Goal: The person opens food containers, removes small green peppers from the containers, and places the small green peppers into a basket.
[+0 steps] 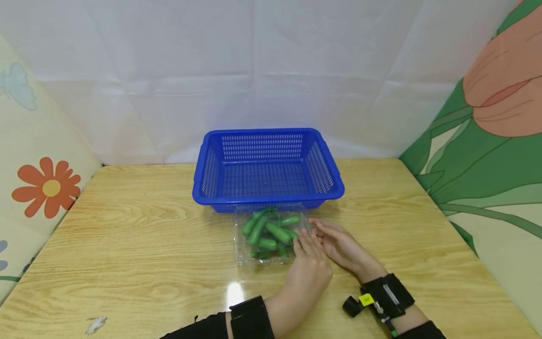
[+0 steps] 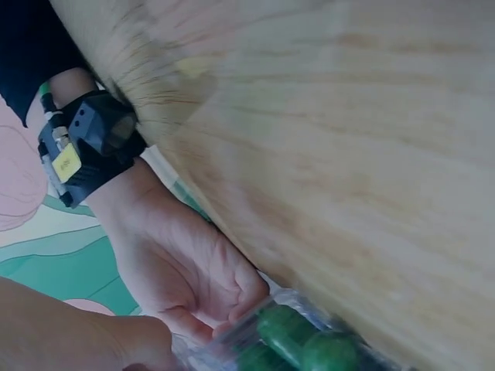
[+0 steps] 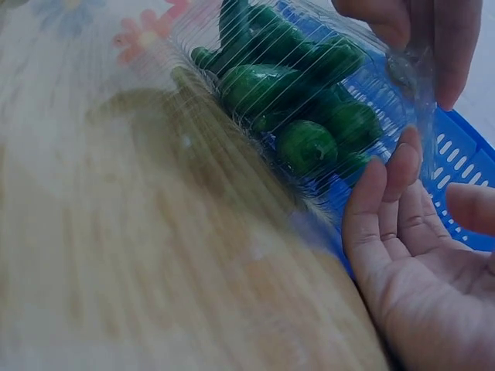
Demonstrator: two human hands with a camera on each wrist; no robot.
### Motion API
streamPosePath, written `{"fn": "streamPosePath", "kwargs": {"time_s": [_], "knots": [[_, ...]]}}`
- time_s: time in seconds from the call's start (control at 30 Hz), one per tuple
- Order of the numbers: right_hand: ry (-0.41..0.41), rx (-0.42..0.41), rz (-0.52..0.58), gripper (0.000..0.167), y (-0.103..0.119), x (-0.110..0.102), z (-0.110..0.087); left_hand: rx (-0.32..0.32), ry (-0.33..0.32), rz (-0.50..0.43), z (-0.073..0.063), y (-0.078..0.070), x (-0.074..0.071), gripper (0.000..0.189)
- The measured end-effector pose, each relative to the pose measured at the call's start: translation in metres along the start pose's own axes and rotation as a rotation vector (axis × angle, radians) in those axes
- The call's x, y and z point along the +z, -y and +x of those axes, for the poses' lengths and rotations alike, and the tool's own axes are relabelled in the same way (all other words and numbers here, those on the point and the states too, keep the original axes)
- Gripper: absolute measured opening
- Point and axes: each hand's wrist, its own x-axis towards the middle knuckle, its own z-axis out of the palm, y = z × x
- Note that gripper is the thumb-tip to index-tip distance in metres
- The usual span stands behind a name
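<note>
A clear plastic box (image 1: 237, 242) lies on the table with several green vegetables (image 1: 258, 230) inside, shaped like small cucumbers. My left hand (image 1: 311, 266) reaches across to its right edge; in the right wrist view the fingers of that hand (image 3: 448, 46) pinch the plastic rim. My right hand (image 1: 345, 247) is cupped beside the same edge, palm turned toward the box. Two of its fingertips (image 3: 371, 178) touch the plastic side, while the thumb stands apart. From the left wrist, the right palm (image 2: 186, 259) shows next to the box corner and the green vegetables (image 2: 290, 336).
Right behind the box stands a blue slotted basket (image 1: 268, 201), its front rim overlapping the box's far edge in the head view. A white cloth (image 1: 254, 80) hangs at the back of the wooden table (image 1: 148, 235). Flower-patterned panels (image 1: 491, 188) flank both sides.
</note>
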Motion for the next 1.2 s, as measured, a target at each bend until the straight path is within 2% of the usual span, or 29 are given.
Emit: {"fn": "streamPosePath", "kwargs": {"time_s": [0.2,0.37,0.67,0.8,0.87,1.07,1.13,1.2], "knots": [[-0.014,0.01,0.002,0.041,0.0,0.0,0.0,-0.015,-0.032,-0.005,-0.002,0.002,-0.001,0.038],[-0.011,0.019,0.002,0.041,0.0,-0.001,0.0,-0.029,-0.001,-0.035,-0.004,0.005,-0.005,0.039],[-0.043,0.03,-0.009,0.037,0.002,-0.001,0.0,-0.08,0.044,-0.161,-0.007,0.011,-0.006,0.043],[-0.047,0.037,-0.006,0.035,0.003,-0.001,0.0,-0.095,0.028,-0.212,-0.012,0.015,-0.007,0.045],[-0.04,0.036,0.004,0.034,0.003,-0.001,0.0,-0.106,-0.013,-0.229,-0.014,0.018,-0.006,0.044],[0.017,0.035,0.03,0.04,0.002,-0.004,0.002,-0.19,-0.24,-0.235,-0.02,0.028,0.003,0.037],[0.032,0.035,0.033,0.042,0.001,-0.004,0.002,-0.206,-0.28,-0.243,-0.024,0.032,0.005,0.036],[0.038,0.033,0.042,0.042,0.0,-0.005,0.002,-0.205,-0.283,-0.257,-0.028,0.036,0.006,0.036]]}}
